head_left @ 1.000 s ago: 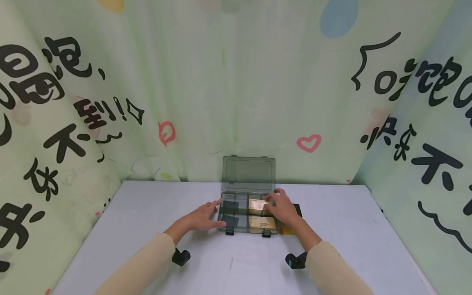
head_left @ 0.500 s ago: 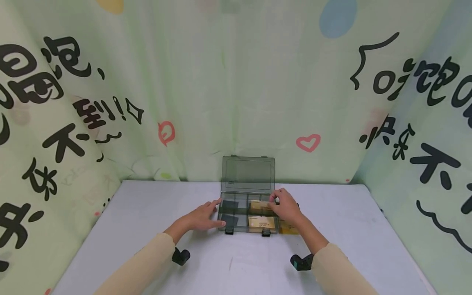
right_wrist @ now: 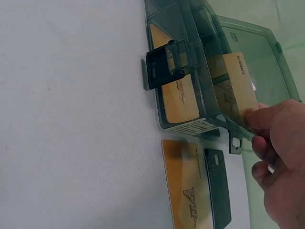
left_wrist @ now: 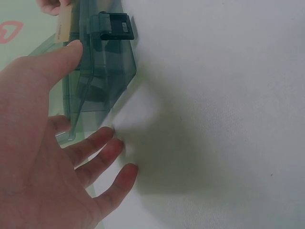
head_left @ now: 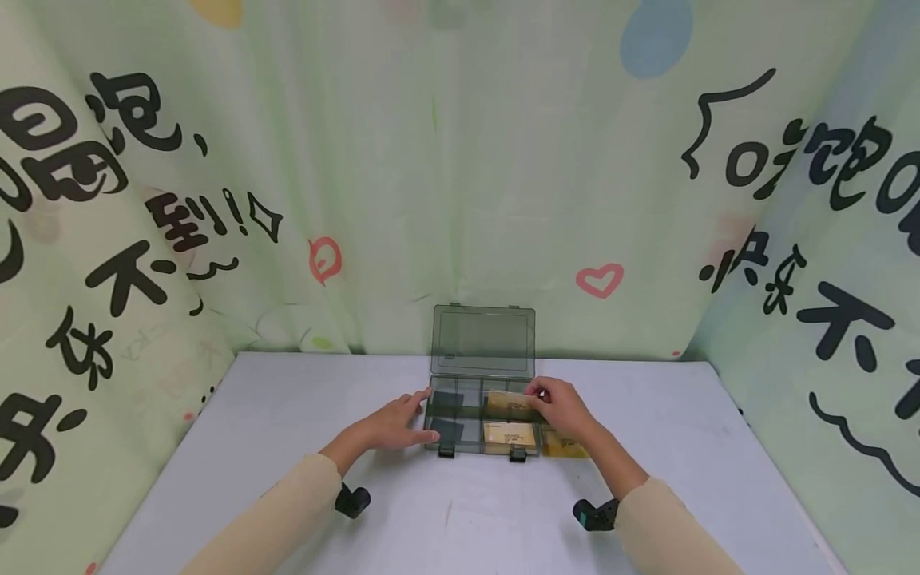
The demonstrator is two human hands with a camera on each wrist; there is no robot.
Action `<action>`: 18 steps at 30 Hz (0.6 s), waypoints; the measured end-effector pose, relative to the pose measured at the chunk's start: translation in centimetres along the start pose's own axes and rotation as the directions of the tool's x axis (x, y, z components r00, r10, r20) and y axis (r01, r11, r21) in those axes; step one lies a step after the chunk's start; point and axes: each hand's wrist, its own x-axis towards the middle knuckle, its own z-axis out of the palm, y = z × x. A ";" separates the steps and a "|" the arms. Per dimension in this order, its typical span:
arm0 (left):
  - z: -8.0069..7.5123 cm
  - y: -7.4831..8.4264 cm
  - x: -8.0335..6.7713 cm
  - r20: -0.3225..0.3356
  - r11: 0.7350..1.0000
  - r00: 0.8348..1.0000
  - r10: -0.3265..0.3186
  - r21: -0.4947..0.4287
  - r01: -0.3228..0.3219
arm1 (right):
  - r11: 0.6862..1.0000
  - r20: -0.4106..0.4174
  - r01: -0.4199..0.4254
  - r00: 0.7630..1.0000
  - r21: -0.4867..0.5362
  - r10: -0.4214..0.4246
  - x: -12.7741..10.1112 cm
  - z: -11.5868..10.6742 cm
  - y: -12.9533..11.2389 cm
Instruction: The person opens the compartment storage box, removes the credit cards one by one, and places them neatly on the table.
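On the table (head_left: 287, 447), against the back curtain (head_left: 431, 160): working at a smoky see-through box (head_left: 474, 450), lid (head_left: 483, 342) standing upright behind it.

Right hand (head_left: 564, 407): pinching a gold card (right_wrist: 236, 86) between thumb and curled fingers, holding it tilted on edge over the far right compartment, lower edge already dipping inside the box wall. Not lying flat yet.

Left hand (head_left: 391, 423): lying open and flat on the table at the box's left side, fingers straight, gripping nothing; thumb reaching to the near left corner, apparently touching the wall and steadying it.

Progress, judging by how things are lying:
- lying flat in the near right compartment, a second gold card (head_left: 509, 434);
- sitting in the two left compartments, dark cards (head_left: 447, 399);
- waiting outside, just beside the box's right wall, a loose gold card (right_wrist: 183, 191) with a dark card (right_wrist: 217, 186) alongside it, the two touching or nearly so.
Reading this as roughly past halfway, with the held card going in and two pieces remaining on the table.

Edges and room:
- keeping in mind the dividers and the right wall closing in on the held card;
- noting the front latch (right_wrist: 164, 67) sticking out toward the person;
- noting the upright lid blocking any approach from behind;
- finding wide bare tabletop in front and to both sides, well apart from the table edges.
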 end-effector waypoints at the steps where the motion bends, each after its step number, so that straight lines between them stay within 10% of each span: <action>1: 0.0 0.0 0.0 0.000 1.000 1.000 0.001 0.000 -0.001 | 1.000 -0.004 -0.013 1.000 0.018 0.013 -0.1 0.0 0.0; 18: 0.0 0.0 0.0 0.004 1.000 1.000 -0.006 0.007 0.006 | 0.917 -0.005 -0.151 0.986 0.370 0.165 -0.6 -1.2 -0.9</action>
